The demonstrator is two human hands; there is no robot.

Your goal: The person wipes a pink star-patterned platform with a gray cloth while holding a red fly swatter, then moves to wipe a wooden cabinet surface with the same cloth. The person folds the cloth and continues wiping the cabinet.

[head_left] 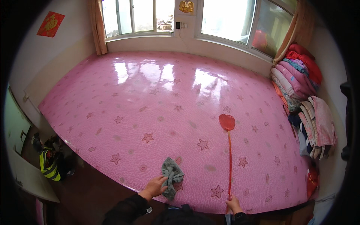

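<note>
A crumpled grey cloth (172, 172) lies near the front edge of a pink platform covering (129, 109) patterned with starfish and fish. My left hand (154, 186) is at the cloth's left side with its fingertips against it; whether they grip it is unclear. In my right hand (234, 204) is the lower end of the long thin handle of a red fly swatter (226, 122). The swatter points away from me, with its flat head over the glossy covering.
Folded quilts (294, 80) and stacked clothes (319, 126) line the right side. A red bag (312, 181) sits at the near right corner. At left, below the platform edge, is a person in a yellow reflective vest (49, 166). Windows (137, 18) span the far wall.
</note>
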